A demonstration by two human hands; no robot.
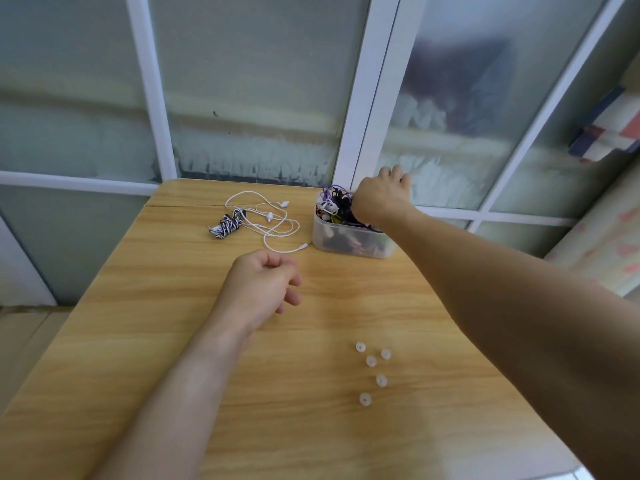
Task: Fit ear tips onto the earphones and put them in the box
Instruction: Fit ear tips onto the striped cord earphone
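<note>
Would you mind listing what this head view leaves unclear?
- Right hand fingers: hidden behind its own back over the box, so any grip is unknowable.
- Box contents: a tangle, partly covered by that hand.
- White earphones: buds too small to show fitted tips.
- Left hand: curled fingers, blurred.

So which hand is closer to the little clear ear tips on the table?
Left. The left hand hovers over the table up and left of the ear tips. The right hand is farther away, over the box.

Wooden table point(173, 341) stands against frosted glass panels point(249, 81).
</note>
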